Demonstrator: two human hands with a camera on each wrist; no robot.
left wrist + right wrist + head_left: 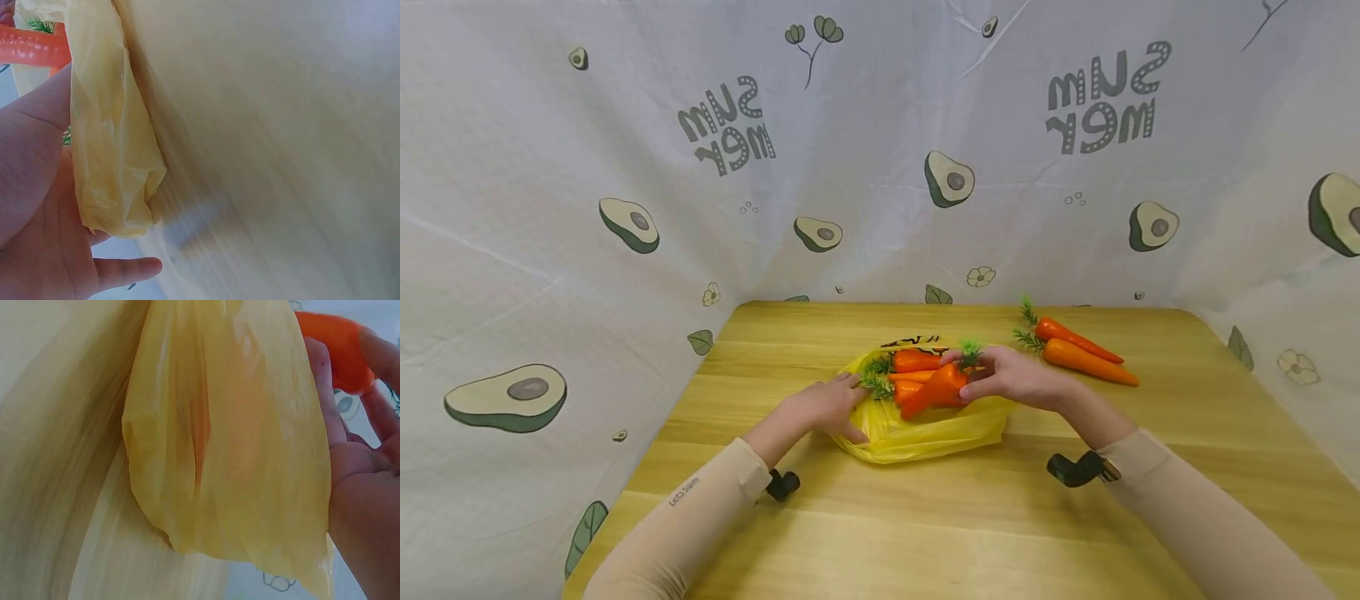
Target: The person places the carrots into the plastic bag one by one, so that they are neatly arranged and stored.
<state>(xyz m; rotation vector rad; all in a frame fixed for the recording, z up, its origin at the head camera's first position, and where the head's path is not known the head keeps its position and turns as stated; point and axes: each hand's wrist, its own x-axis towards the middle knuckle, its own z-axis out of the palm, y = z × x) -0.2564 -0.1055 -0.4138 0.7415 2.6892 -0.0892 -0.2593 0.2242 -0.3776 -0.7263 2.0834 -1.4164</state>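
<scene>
A yellow plastic bag (917, 437) lies with its mouth spread on the table, several orange carrots (916, 361) with green tops inside it. My right hand (1011, 377) grips another carrot (934, 392) by its thick leafy end, tip pointing down and left over the bag's mouth. In the right wrist view, thumb and fingers close round that carrot (334, 347) behind the bag's side. At the bag's left rim my left hand (831, 407) rests with its fingers spread. The left wrist view shows the bag (112, 125) draped across this hand, one finger straight out past it.
Two carrots (1086, 360) lie side by side at the back right of the wooden table (880, 533), leafy ends to the left. A white cloth (865, 108) printed with avocados hangs behind and beside the table. Each wrist carries a black camera mount (1075, 469).
</scene>
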